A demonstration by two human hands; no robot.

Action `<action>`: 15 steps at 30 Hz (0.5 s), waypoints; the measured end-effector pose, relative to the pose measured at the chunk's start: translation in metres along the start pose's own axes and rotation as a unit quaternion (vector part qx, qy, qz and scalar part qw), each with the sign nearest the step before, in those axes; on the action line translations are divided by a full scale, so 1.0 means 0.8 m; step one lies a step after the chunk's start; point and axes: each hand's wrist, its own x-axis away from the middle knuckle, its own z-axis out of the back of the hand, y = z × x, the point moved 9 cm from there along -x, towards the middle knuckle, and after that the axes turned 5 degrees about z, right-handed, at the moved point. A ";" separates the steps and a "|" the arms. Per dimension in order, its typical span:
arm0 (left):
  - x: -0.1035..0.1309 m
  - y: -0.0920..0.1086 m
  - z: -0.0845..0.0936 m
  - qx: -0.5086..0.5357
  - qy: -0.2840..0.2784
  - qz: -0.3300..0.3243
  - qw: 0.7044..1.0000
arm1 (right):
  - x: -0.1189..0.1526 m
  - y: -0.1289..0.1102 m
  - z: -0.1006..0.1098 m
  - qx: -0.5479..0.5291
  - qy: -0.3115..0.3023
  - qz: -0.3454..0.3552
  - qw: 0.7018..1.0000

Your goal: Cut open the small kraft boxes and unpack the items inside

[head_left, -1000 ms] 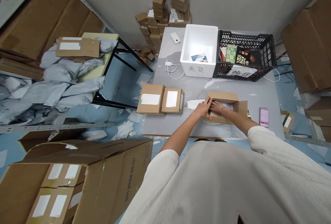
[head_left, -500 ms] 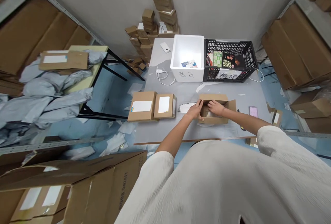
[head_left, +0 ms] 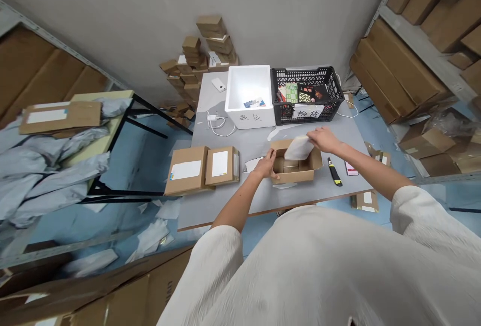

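An opened cardboard box (head_left: 294,176) sits on the grey table near its front edge, its flaps folded outward. With fingers over the left wall, my left hand (head_left: 266,165) grips the box. My right hand (head_left: 323,140) pinches the top corner of a white flat packet (head_left: 298,148), tilted above the box's opening. What the packet contains cannot be made out. A black and yellow utility knife (head_left: 334,172) lies to the right of the box, beside a phone with a lit screen (head_left: 351,168).
Two labelled cartons (head_left: 187,170) stand at the table's left. Behind are a white foam bin (head_left: 251,118) with a card inside and a black crate (head_left: 307,113) holding books. A white cable (head_left: 221,128) and a white phone (head_left: 218,84) lie at the back left.
My right hand has come up out of the box with the white packet. My left hand stays at the box's left wall. The camera view has shifted, uncovering the knife.
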 end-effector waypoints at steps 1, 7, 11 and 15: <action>-0.001 0.000 0.000 -0.005 -0.001 0.003 1.000 | 0.007 0.022 0.017 -0.024 0.030 -0.034 0.999; -0.003 -0.004 0.000 -0.026 -0.017 0.018 0.999 | 0.072 0.156 0.051 -0.252 0.255 -0.177 0.916; -0.005 -0.004 0.000 -0.043 -0.019 0.034 0.998 | 0.124 0.222 -0.026 -0.407 0.348 -0.272 0.800; -0.004 -0.002 0.000 -0.060 -0.025 0.052 0.997 | 0.180 0.241 -0.146 -0.486 0.362 -0.431 0.669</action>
